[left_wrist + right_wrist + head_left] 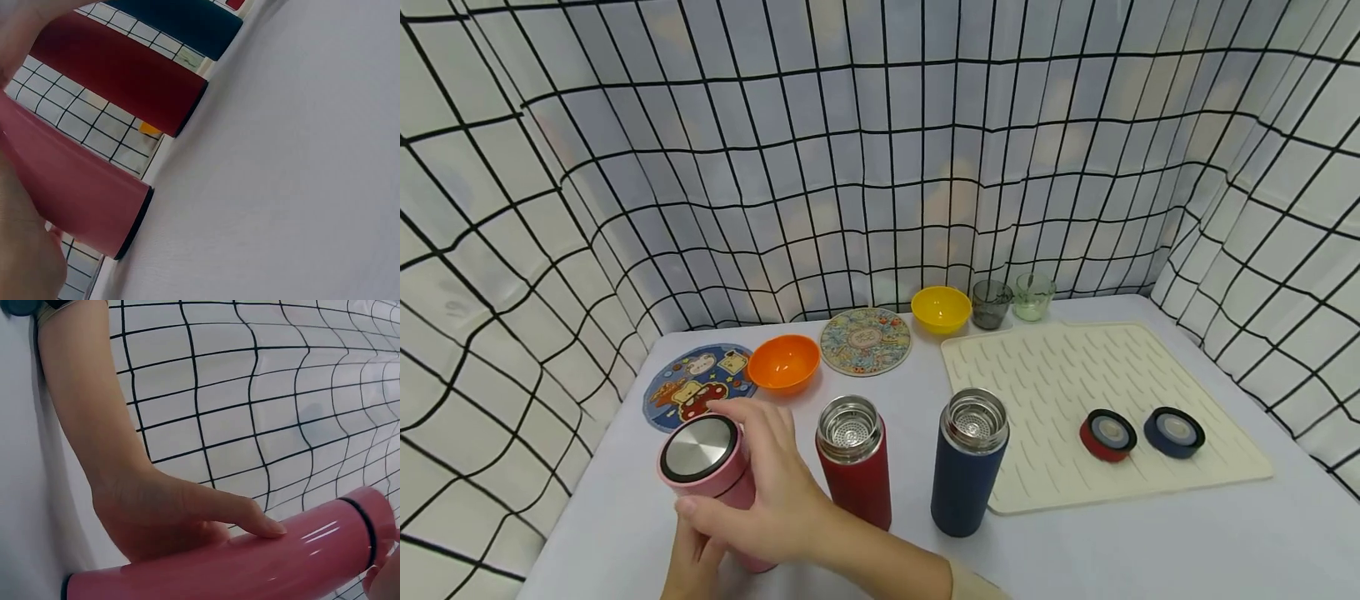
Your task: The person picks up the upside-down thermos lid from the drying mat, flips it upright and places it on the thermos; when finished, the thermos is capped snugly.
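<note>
A pink thermos flask [741, 492] stands upright at the left, its pink lid [700, 450] with a steel top seated on it. My left hand [169, 512] holds the flask's body, thumb along the side. From the right, my right hand [782, 500] grips the lid end, thumb in front and fingers behind. The left wrist view shows the flask's dark base on the table. Just to the right stand an open red thermos flask [853, 475] and an open blue thermos flask [967, 475], each with a steel strainer in its mouth. Neither hand touches these two.
A red lid [1108, 435] and a blue lid [1175, 432] lie on a cream mat [1037, 375]. Behind are an orange bowl [784, 364], a yellow bowl [942, 310], two glass cups [1033, 296] and two round patterned mats [865, 342]. Gridded cloth walls surround the table.
</note>
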`<action>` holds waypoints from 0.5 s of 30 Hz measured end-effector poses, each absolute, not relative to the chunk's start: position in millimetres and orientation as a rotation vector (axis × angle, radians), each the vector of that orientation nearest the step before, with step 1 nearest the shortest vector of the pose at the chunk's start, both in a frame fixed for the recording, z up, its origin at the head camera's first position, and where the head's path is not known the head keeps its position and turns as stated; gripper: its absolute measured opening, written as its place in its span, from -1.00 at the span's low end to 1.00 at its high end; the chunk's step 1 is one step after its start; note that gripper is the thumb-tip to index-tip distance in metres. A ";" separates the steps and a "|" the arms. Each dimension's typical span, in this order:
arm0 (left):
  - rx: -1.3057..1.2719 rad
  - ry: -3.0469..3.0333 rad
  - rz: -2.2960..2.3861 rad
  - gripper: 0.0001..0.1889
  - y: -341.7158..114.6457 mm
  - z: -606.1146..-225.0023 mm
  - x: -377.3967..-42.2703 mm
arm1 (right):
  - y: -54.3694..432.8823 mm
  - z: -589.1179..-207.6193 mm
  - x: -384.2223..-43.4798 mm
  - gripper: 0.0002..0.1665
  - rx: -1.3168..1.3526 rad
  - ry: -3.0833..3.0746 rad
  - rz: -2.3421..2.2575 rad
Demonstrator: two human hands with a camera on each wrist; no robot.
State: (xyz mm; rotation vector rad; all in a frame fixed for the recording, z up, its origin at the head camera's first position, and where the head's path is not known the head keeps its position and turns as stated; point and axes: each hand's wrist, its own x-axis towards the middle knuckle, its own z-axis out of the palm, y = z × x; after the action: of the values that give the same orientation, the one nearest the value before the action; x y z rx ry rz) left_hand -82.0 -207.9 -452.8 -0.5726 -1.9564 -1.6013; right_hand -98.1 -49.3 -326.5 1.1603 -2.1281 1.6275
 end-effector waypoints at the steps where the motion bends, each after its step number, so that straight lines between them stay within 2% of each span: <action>1: -0.593 -1.937 -1.587 -0.70 -207.9 -450.3 -82.0 | -45.0 -323.4 -96.0 -0.15 1.191 -2.119 1.568; 5: -0.605 -1.853 -1.594 -0.35 -210.9 -436.7 -81.0 | -26.0 -309.2 -86.3 -0.12 1.325 -2.085 1.339; 9: -0.632 -1.649 -1.521 -0.16 -212.5 -417.4 -81.6 | -1.7 -294.7 -77.0 -0.11 1.409 -2.010 1.135; 15: -0.399 -1.247 -1.292 -0.22 -200.4 -367.7 -69.0 | 37.7 -284.1 -72.0 -0.28 1.408 -1.822 0.974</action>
State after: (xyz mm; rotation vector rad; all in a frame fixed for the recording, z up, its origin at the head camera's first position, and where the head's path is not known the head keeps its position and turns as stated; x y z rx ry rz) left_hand -69.0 -200.4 -367.7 -0.3989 -1.2473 -1.2925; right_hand -72.0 37.7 -284.1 1.4082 -1.8215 0.9743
